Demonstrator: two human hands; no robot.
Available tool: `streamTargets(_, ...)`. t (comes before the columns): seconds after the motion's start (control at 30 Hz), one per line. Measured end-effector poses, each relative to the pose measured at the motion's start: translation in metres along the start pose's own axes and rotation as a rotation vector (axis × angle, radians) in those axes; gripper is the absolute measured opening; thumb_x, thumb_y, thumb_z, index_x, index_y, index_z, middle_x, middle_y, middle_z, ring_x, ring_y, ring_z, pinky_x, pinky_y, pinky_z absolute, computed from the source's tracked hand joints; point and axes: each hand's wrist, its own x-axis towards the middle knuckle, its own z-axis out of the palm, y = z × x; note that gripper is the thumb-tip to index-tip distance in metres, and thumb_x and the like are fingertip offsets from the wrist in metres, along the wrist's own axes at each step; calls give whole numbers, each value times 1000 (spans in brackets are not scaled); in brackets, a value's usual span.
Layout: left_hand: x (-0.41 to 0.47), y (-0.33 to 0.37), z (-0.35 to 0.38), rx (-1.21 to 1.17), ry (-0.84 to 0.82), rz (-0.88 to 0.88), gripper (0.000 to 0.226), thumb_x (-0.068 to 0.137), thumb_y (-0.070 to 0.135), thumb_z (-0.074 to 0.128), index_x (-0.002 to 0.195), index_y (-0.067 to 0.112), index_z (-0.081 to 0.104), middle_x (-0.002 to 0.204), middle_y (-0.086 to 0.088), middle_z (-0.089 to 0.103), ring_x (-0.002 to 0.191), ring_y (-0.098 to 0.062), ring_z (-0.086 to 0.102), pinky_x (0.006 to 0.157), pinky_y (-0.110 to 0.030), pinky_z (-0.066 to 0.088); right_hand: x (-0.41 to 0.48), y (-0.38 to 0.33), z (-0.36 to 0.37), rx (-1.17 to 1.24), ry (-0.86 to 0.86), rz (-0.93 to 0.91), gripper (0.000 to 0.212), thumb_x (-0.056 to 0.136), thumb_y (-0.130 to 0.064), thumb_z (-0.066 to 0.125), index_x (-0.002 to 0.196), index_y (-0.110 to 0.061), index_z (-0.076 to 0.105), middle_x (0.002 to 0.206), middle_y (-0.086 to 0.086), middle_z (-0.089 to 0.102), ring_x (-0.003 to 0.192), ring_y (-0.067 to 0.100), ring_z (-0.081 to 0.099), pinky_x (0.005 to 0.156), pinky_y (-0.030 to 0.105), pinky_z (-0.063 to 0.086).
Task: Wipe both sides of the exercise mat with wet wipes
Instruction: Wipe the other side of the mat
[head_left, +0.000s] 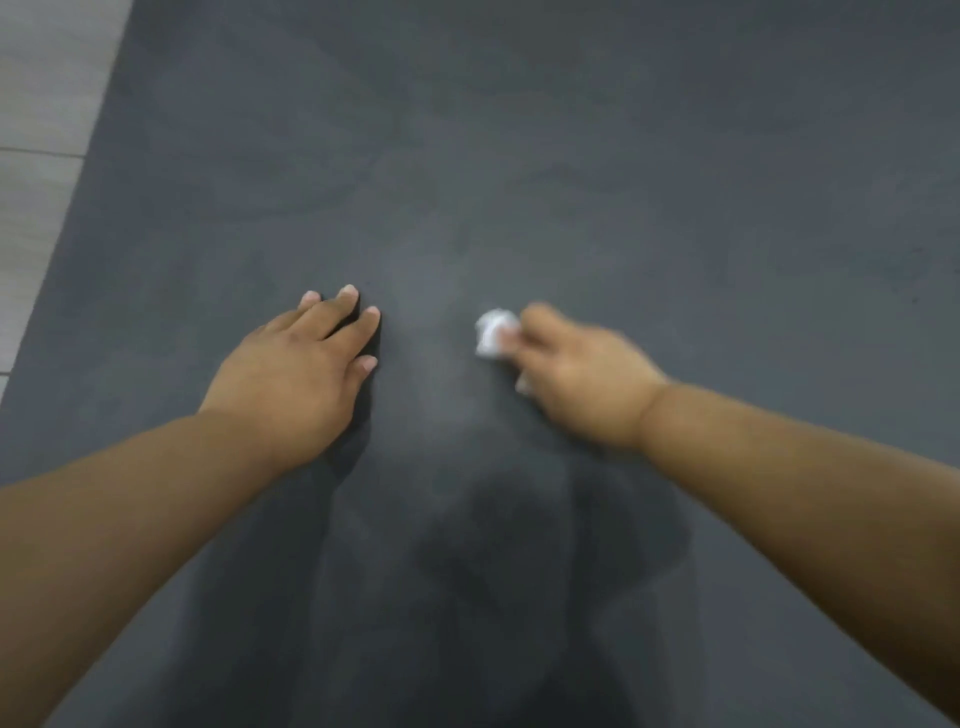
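Dark grey exercise mat (519, 156) fills nearly my whole head view; a strip of pale tiled floor (36, 104) shows along its left edge. I see my left hand (296, 369) resting palm down on the mat, fingers straight and slightly spread. My right hand (576, 374) is blurred; its fingers curl round a crumpled white wet wipe (493, 332), which sticks out past the fingertips against the mat surface. Both hands sit near the middle of the view, apart from each other. A darker patch (530, 545) marks the mat nearer to me.
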Motion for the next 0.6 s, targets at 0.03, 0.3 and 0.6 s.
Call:
streamTargets(0.03,3,-1,-3,18,7,4,49,97,36,33,144,21,36,153,1,27,136,-31,30,110,-43,30,6,25,-6,-76,56,138,34,87,-11,54,121,-8,58,112,15,54,81,36,61,60,38,48)
streamTargets(0.3,48,0,-11,22,10,-29,56,98,39,31,150,23,17,158,0,5,144,-28,6,117,-41,14,54,23,-1,29,155,323,44,88,-13,52,131,-15,50,134,11,44,109,28,56,86,29,46)
streamTargets(0.6,52,-1,-8,33,-79,-70,55,98,42,19,150,32,2,157,9,-10,145,-20,-8,116,-39,6,50,119,-27,-44,145,807,38,94,-16,46,132,-12,47,118,14,40,97,40,53,82,38,43)
